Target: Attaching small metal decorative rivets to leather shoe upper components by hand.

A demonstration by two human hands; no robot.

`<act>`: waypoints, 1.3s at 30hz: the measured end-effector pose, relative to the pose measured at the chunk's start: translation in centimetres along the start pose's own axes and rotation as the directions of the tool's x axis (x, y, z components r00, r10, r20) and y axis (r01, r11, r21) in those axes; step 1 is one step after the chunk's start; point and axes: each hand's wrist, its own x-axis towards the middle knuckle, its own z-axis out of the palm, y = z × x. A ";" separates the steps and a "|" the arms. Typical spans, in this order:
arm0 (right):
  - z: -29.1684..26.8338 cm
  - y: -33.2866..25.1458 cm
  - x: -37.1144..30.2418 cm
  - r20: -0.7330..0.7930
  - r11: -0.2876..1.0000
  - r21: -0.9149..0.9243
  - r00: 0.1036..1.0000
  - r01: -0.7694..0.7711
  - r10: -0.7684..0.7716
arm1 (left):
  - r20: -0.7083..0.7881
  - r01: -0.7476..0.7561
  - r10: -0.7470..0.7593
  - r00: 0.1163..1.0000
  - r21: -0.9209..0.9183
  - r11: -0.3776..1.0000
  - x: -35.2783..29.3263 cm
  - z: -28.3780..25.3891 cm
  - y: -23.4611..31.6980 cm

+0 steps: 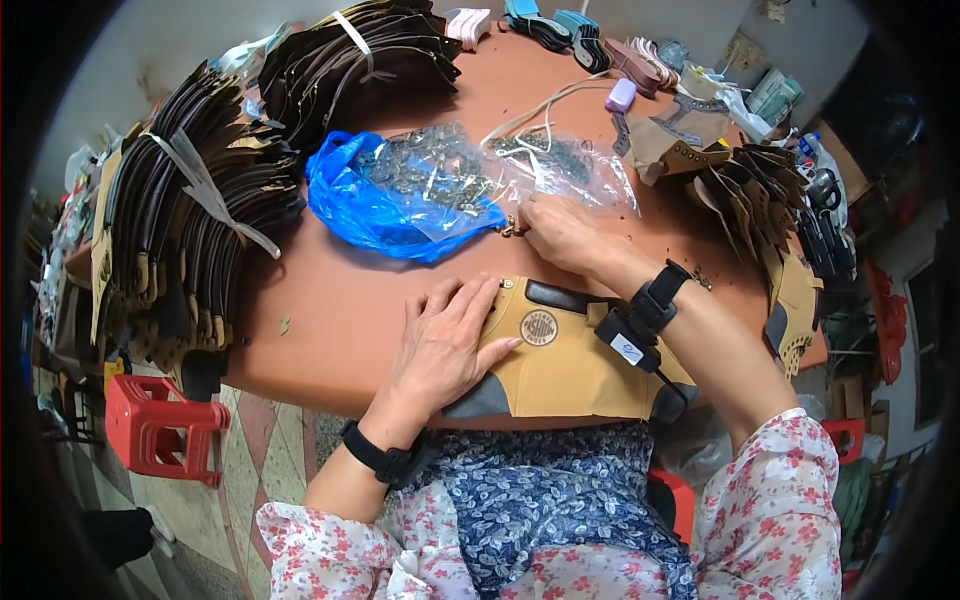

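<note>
My left hand (445, 335) lies flat, fingers spread, on a tan leather shoe upper (570, 365) with a round badge and a dark collar, at the near edge of the table (330, 300). My right hand (560, 232) reaches past it and pinches a small brass metal fitting (511, 228) at the mouth of a clear plastic bag of metal fittings (560, 165). A blue plastic bag (365, 205) with more fittings lies just left of it. Both wrists wear black straps.
Tied bundles of dark leather pieces (190, 230) stack along the left and far edges. Tan cut pieces (745, 190) fan out at the right. A small lilac box (620, 95) sits far back. Red plastic stools (150, 425) stand on the tiled floor at left.
</note>
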 end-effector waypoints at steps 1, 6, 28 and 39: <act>0.0 0.0 -0.1 0.011 1.000 -0.012 1.000 -0.017 0.017 | -0.019 0.003 -0.004 1.000 -0.010 1.000 0.0 0.2 -0.1; 0.1 0.2 -0.9 -0.014 0.999 -0.030 0.999 -0.029 0.029 | -0.123 -0.021 0.014 0.992 -0.051 0.998 0.0 0.3 -0.3; 0.8 -6.4 -6.8 -0.275 0.970 -0.061 0.930 0.237 -0.244 | -0.138 -0.064 0.054 0.989 -0.067 0.996 -0.1 -0.2 -0.1; 0.8 -6.9 -7.1 -0.265 0.975 -0.086 0.939 0.203 -0.219 | -0.137 -0.062 0.050 0.989 -0.084 0.995 -0.1 -0.1 -0.2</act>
